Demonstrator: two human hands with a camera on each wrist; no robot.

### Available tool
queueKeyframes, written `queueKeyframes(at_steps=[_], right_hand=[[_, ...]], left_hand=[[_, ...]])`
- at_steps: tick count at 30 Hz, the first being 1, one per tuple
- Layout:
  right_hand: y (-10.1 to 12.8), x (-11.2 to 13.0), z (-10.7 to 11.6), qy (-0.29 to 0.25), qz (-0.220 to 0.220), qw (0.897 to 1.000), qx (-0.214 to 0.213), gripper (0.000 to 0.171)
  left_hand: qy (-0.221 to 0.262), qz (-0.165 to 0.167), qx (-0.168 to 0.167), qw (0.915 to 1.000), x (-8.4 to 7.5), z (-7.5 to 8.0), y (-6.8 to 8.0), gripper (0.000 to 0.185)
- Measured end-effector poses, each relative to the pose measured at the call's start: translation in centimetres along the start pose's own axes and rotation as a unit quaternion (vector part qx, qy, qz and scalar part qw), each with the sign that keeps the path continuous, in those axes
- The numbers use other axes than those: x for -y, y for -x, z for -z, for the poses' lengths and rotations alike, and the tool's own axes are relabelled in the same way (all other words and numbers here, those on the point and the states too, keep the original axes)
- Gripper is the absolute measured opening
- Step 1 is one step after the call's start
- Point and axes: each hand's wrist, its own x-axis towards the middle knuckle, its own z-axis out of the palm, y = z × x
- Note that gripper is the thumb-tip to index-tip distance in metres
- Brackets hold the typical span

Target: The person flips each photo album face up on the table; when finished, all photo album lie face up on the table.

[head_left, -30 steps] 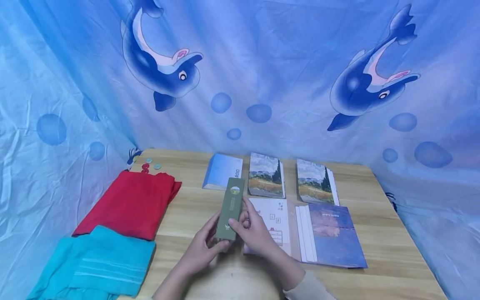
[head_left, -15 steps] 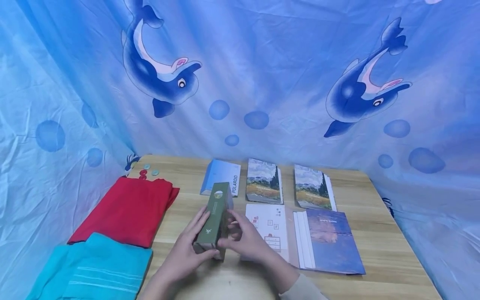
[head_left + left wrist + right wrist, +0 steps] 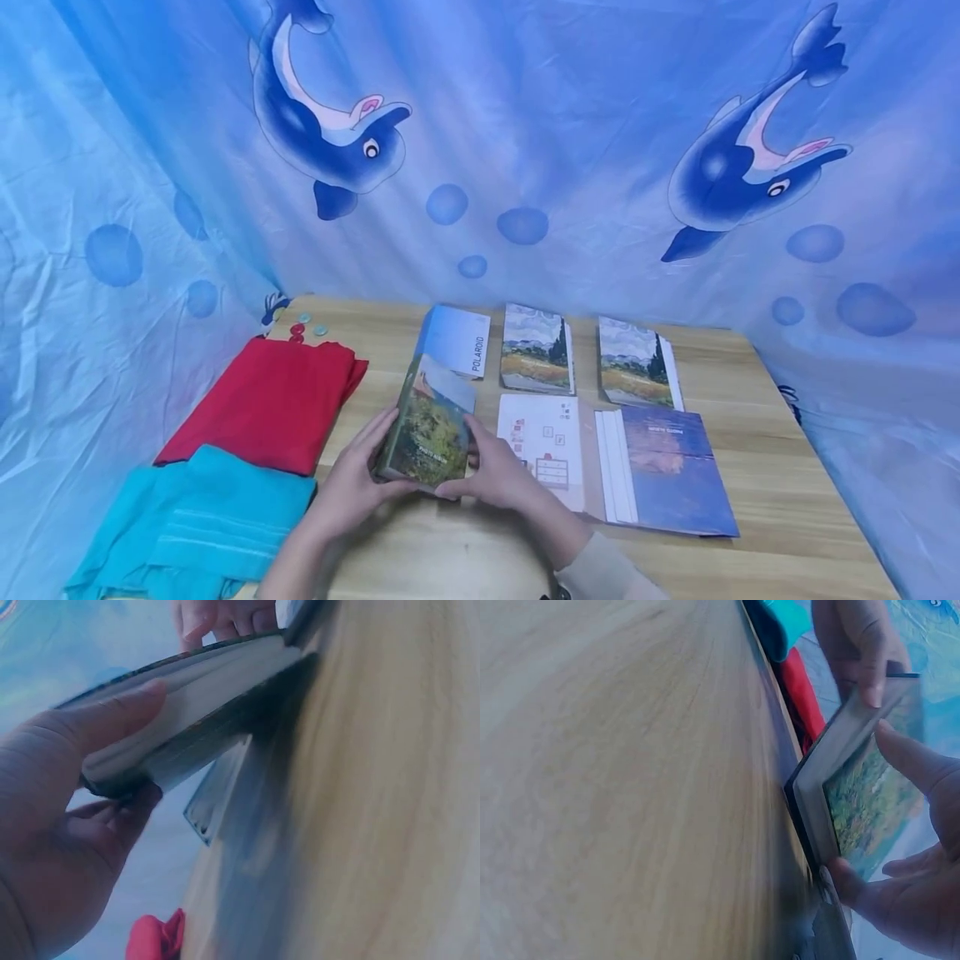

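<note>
A thick photo album (image 3: 429,429) with a green painted-garden cover is held between both hands, tilted, its cover facing up. My left hand (image 3: 352,483) grips its left side, the thumb along the near end. On the opposite side my right hand (image 3: 501,468) holds the right edge with thumb and fingers. In the left wrist view the album's white page block (image 3: 202,690) shows between the covers, the left thumb (image 3: 112,716) lying over it. The right wrist view has the right thumb (image 3: 911,754) on the front cover. Behind the album, partly covered, lies a blue POLAROID album (image 3: 459,337).
Two albums with a wheat-field cover, a left one (image 3: 534,350) and a right one (image 3: 633,362), lie at the back. In front are a white album (image 3: 543,454) and a purple album (image 3: 675,475). Folded red cloth (image 3: 258,404), teal cloth (image 3: 202,521) and several small discs (image 3: 297,329) are left.
The album had its green spine upward between the hands. It has turned and shifted left, so that the painted cover now faces up. Both hands moved along with it, still holding it.
</note>
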Motion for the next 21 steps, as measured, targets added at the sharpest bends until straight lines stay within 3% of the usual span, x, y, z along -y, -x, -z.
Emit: queueKeyframes(at_steps=[7,14,21], right_hand=[[0.1,0.3,0.6,0.039,-0.016,0.999,-0.007,0.116],[0.2,0.2,0.6,0.053,-0.035,0.998,-0.016,0.113],[0.5,0.1,0.7,0.053,-0.030,0.998,-0.016,0.108]], left_hand=[[0.011,0.048,0.004,0.9988,1.1,-0.8,-0.8,0.109],[-0.024,0.085,0.018,0.9959,1.7,-1.6,-1.4,0.118],[-0.022,0.091,0.029,0.9951,1.9,-1.4,-1.3,0.123]])
